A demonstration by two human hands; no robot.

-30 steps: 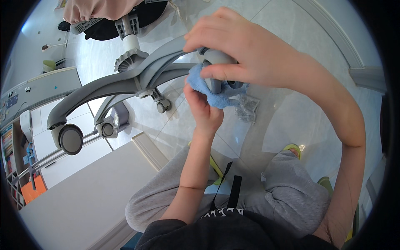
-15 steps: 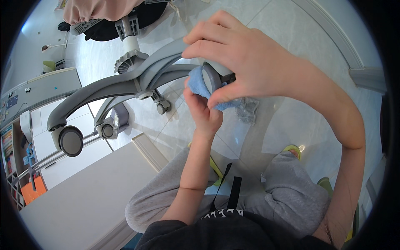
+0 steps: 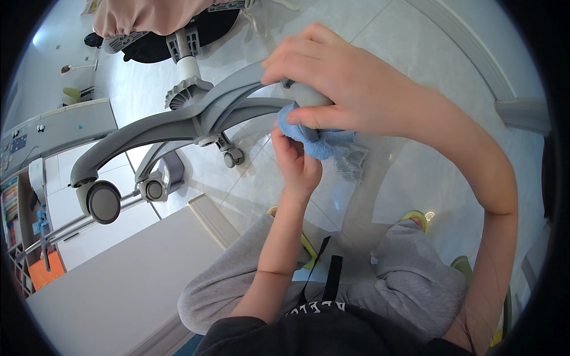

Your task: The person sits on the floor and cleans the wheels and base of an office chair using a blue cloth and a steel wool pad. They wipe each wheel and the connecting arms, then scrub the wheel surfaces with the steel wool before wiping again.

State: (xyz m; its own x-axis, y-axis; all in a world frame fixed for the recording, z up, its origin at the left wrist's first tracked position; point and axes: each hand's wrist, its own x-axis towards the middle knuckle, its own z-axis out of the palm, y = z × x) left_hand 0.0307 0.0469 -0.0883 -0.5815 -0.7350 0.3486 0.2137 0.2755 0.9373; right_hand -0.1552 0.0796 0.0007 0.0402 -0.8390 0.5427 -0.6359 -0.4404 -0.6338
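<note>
A grey office-chair base point(image 3: 202, 115) with curved legs lies tipped on its side, its casters off to the sides. My left hand point(image 3: 297, 163) is closed on a blue cloth point(image 3: 320, 145), which wraps the lower part of the caster point(image 3: 309, 95) on the nearest leg. From above, my right hand point(image 3: 338, 83) curls around the same leg end and caster. Its fingertips rest by the leg and its thumb presses at the caster and cloth. My palm hides part of the caster. Another caster point(image 3: 102, 202) on the left leg is untouched.
The chair seat with a pink cover point(image 3: 142, 18) is at the top left. A greyish mesh-like piece point(image 3: 351, 163) shows beyond the cloth, over the tiled floor point(image 3: 409, 172). A pale cabinet point(image 3: 136, 255) stands at the left. A wall baseboard point(image 3: 469, 41) runs along the right.
The blue cloth and my left hand have shifted slightly right and down around the caster. The caster has turned, and its round face no longer shows. My right hand keeps its hold.
</note>
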